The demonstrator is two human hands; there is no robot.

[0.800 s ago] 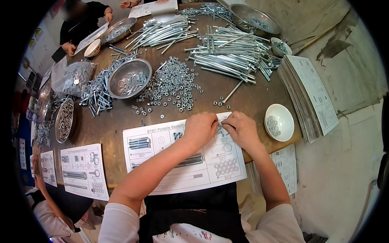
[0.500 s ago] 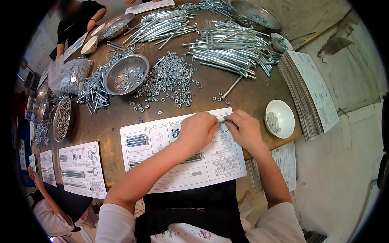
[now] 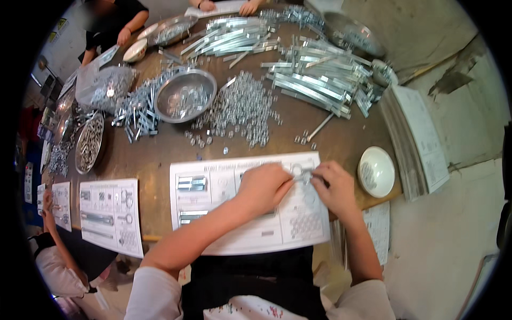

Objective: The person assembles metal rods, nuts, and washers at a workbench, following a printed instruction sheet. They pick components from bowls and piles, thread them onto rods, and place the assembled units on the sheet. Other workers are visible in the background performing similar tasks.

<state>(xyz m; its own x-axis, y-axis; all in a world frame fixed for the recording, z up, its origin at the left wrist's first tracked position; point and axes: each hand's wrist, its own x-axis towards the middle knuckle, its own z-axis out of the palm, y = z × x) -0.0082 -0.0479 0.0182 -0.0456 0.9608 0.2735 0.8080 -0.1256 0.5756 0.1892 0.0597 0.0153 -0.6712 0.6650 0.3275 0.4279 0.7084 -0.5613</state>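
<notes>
A printed white parts sheet (image 3: 250, 242) lies before me at the table's near edge, with metal hardware in several of its boxes. My left hand (image 3: 265, 188) is over its upper middle, fingers closed in a pinch; what they hold, if anything, is too blurred to name. Beside it, my right hand (image 3: 336, 186) pinches at a small silvery metal piece (image 3: 304, 176), over the sheet's top right box. The piece lies between the two hands' fingertips, and its kind is smeared by motion. My left forearm covers the middle of the sheet.
Beyond the sheet are loose nuts (image 3: 240, 114), a steel bowl of rings (image 3: 212, 98) and piled long bolts (image 3: 314, 80). A white bowl of washers (image 3: 392, 173) stands right, near a stack of sheets (image 3: 408, 144). Another sheet (image 3: 109, 240) lies left. Other people work around the table.
The view has shifted, so the table's things appear farther right. My hands have drawn slightly toward me over the sheet, with a little more space between their fingertips. Another person's hands show at the far edge.
</notes>
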